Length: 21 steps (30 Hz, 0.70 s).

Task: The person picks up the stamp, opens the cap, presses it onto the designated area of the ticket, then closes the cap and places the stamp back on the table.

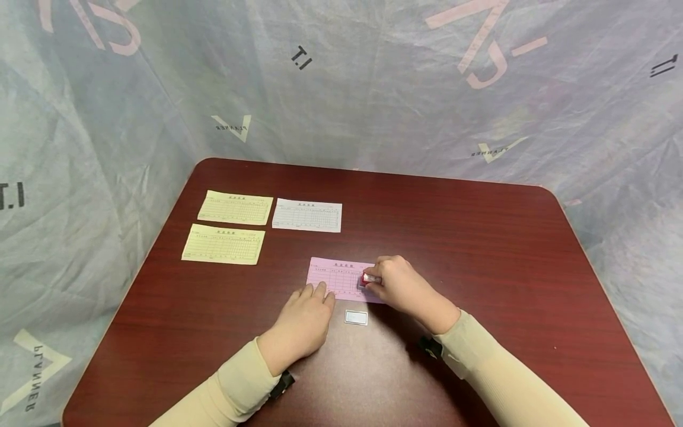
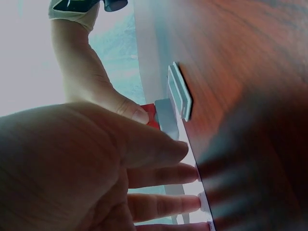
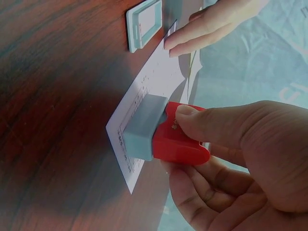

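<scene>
A pink printed form [image 1: 333,279] lies near the middle of the table. My right hand [image 1: 402,284] pinches a red stamp with a grey base [image 3: 178,134] between thumb and fingers. The stamp's base stands on the right part of the form in the right wrist view. With fingers extended, my left hand [image 1: 306,320] rests its fingertips on the form's lower left edge. Just below the form lies a small grey rectangular stamp cap [image 1: 356,318], its hollow side up.
Two yellow forms [image 1: 235,207] lie one above the other at the table's left. A white form [image 1: 307,215] is beside the upper one. The dark red wooden table [image 1: 453,225] has rounded corners, and a grey printed sheet [image 1: 363,89] hangs behind it.
</scene>
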### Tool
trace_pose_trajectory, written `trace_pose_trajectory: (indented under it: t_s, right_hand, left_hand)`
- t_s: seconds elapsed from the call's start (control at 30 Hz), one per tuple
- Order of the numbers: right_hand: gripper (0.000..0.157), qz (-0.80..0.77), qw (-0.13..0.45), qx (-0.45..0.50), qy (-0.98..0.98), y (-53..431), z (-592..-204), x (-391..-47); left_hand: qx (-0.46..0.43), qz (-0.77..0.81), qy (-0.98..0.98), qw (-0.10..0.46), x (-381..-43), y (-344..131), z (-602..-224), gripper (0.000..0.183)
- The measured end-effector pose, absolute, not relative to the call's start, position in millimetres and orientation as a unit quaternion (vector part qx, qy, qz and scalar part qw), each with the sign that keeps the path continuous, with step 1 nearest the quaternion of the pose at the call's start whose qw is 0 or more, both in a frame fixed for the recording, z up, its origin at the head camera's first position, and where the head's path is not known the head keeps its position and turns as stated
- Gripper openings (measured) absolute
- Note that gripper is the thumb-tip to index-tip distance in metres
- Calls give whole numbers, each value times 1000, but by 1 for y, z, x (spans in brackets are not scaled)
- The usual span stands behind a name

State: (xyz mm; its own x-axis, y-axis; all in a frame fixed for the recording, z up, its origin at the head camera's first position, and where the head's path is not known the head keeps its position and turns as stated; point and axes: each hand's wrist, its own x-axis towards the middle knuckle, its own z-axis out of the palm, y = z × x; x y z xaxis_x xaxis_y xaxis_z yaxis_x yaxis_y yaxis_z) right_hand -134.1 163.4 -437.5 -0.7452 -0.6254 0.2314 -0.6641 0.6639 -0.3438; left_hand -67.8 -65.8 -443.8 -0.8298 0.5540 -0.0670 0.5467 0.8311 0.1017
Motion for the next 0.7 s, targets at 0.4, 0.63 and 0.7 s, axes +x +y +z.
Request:
trace_pose_trajectory:
  t_s: [0.4, 0.63, 0.7]
  right_hand:
    - [16, 204, 53, 351, -913, 164, -439, -133]
    - [16, 203, 53, 346, -914, 164, -439, -131]
    - [17, 202, 54, 346, -915, 164, -439, -131]
  left_hand:
    - [281, 53, 956, 69, -68, -67, -446, 41]
    - [278, 51, 956, 78, -67, -67, -441, 43]
    - [276, 51, 956, 83, -67, -67, -441, 43]
